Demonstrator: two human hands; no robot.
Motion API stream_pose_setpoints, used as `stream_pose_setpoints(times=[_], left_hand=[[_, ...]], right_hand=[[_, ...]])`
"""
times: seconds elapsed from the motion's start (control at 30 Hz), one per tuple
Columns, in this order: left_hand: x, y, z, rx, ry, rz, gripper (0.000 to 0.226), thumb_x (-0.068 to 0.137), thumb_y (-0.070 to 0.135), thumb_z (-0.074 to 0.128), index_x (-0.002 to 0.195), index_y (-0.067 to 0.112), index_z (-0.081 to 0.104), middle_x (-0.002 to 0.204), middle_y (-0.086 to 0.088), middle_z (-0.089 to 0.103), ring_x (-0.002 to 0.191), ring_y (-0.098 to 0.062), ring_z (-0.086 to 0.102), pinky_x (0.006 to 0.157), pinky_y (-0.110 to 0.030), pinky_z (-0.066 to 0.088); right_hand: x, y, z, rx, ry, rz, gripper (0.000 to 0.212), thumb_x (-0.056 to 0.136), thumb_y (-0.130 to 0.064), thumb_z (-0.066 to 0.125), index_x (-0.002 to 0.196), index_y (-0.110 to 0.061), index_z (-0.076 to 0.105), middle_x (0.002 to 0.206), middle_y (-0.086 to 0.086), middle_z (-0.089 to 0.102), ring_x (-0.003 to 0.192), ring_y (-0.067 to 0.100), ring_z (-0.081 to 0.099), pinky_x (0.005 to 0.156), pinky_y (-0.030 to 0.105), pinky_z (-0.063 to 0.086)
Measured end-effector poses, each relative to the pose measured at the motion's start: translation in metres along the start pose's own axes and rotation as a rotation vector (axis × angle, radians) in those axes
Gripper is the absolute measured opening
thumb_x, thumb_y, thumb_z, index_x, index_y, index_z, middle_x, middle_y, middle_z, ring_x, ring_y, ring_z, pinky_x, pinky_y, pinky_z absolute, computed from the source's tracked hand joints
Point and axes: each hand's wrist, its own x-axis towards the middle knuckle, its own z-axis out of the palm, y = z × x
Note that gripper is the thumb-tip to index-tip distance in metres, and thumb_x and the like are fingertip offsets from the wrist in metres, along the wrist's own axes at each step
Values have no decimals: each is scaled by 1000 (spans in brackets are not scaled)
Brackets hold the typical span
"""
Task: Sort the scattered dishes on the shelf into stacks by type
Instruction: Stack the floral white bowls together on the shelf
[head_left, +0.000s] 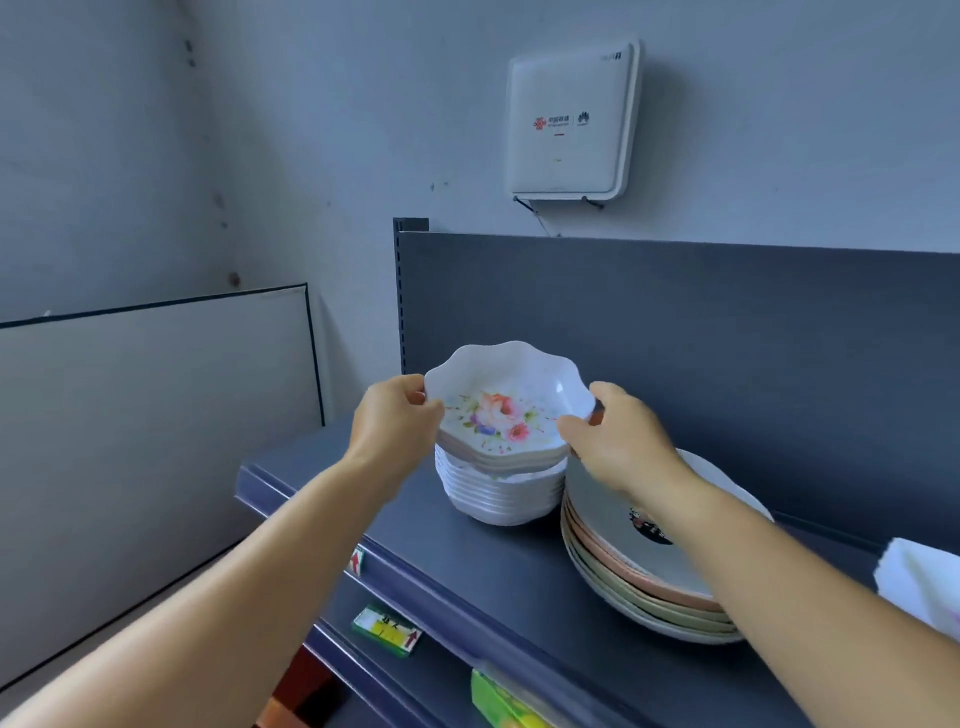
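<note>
At the centre of the frame a small batch of white scalloped-rim bowls with a pink-and-purple flower print inside (506, 410) was held between both hands. The left hand (396, 415) gripped the batch's left rim, fingers curled closed around the edge. The right hand (618, 436) gripped the right rim, thumb on the near edge and fingers closed behind it. The held batch sat tilted toward the camera, directly on top of, or just above, a stack of plain white scalloped bowls (501, 493); contact between the two could not be confirmed, since the hands covered the junction at both sides.

The lower stack stood on the dark grey metal shelf (467, 561), toward its left end. Just beside it on the right lay a stack of broad shallow plates in white, pink and pale green (639, 587), the top one bearing a dark printed motif. The right forearm crossed over this plate stack and hid much of its upper face. At the right edge of the frame a white dish with a faint pink print (919, 582) was partly cut off.

Behind the dishes rose the shelf's dark back panel (727, 338). Above it, in the upper right, a white square wall-mounted box with small red logos (571, 119) hung on the grey wall. A pale framed board (156, 415) leaned at the left. Green-and-yellow price labels (387, 629) were fixed to the shelf edges in the lower centre.
</note>
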Motion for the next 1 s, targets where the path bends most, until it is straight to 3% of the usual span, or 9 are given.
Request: stream_pose_setpoints(times=[0.13,0.23,0.4,0.47,0.57,0.63,0.77,0.87,1.0], left_hand=[[30,-17,5,81,-41,-15,18,73,8,38,75,9,56,70,-5,40,66,-18,33,53,-27,21],[46,-25,11,93,-84,-23,12,75,4,38,69,11,45,71,-7,34,68,-19,30,52,-25,15],[58,-30,20,196,-138,45,29,76,-1,37,60,18,22,63,-2,22,57,-18,15,49,-22,10],[62,-31,23,257,-161,68,29,77,-2,36,62,18,21,62,-1,21,58,-18,14,49,-23,11],[68,-35,24,322,-212,87,24,79,-2,35,65,15,26,62,0,23,57,-18,16,49,-23,13],[69,-35,24,359,-229,91,25,80,-2,36,65,15,26,61,0,23,57,-18,16,49,-23,13],[75,-32,23,416,-227,95,30,77,-5,35,62,17,21,61,0,21,58,-18,14,50,-24,11],[80,-26,22,437,-210,103,28,74,-8,32,61,16,28,65,-4,23,60,-19,15,52,-25,12],[78,-25,23,481,-224,135,39,87,-2,38,56,17,24,57,-1,25,56,-20,23,45,-25,16]], right_hand=[[17,-9,13,-181,-7,55,35,91,-26,51,67,-19,26,71,-4,37,57,12,33,48,27,25],[23,-14,19,-349,-29,86,32,93,-26,49,68,-15,32,69,-2,42,63,18,40,50,28,28],[24,-12,26,-589,-126,119,38,94,-29,42,62,-13,32,64,0,38,58,17,36,49,28,26],[21,-9,27,-640,-134,91,38,95,-34,39,63,-15,34,79,1,44,75,22,44,58,29,34],[15,-3,28,-720,-146,40,33,97,-41,34,89,-18,56,114,6,45,112,27,38,88,35,37],[11,0,30,-766,-139,-17,39,97,-44,32,109,-21,60,120,6,44,116,27,33,95,34,34],[7,5,34,-795,-108,-94,38,95,-48,35,121,-33,59,125,3,43,120,26,30,102,34,27],[6,5,43,-766,-83,-134,34,95,-47,37,109,-34,66,121,0,45,119,26,30,101,33,24],[6,0,58,-726,-84,-189,36,95,-44,39,90,-26,70,99,-3,61,111,23,41,95,34,26]])
